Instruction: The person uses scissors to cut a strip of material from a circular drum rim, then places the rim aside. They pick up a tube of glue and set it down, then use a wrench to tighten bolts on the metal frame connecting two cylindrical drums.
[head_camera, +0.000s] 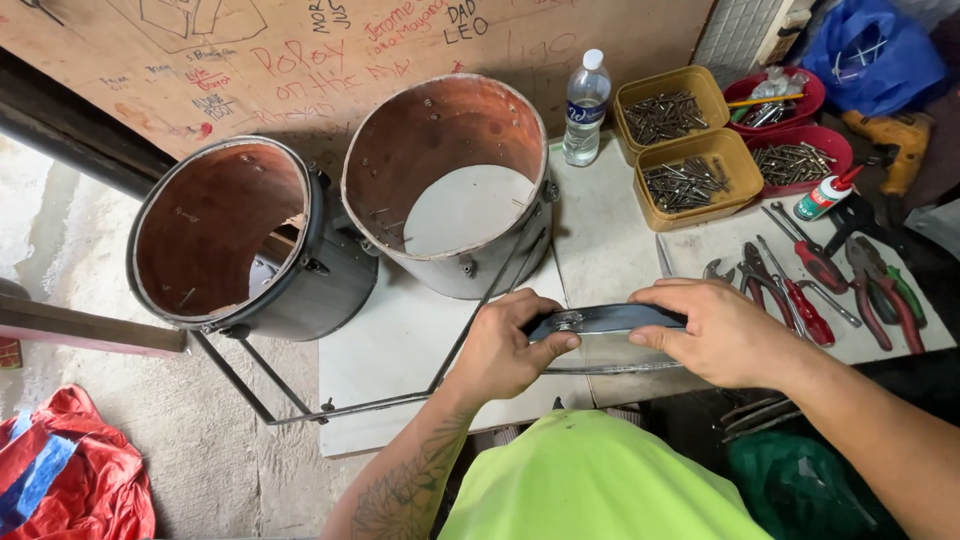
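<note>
Hands grip a dark metal hoop (605, 320) over the desk (400, 340): the left hand (505, 350) has its fingers clamped on the hoop's left end, the right hand (715, 335) its fingers closed over the right end. At 11 o'clock stand two open drum shells (445, 185); at 2 o'clock lie pliers (880, 290) and trays of screws (690, 180).

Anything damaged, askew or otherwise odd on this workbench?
Yes. The left round dark drum shell hangs tilted off the white bench edge, and a hole is broken through its far inner wall. Both hands, left hand and right hand, grip a curved dark metal band.
</note>
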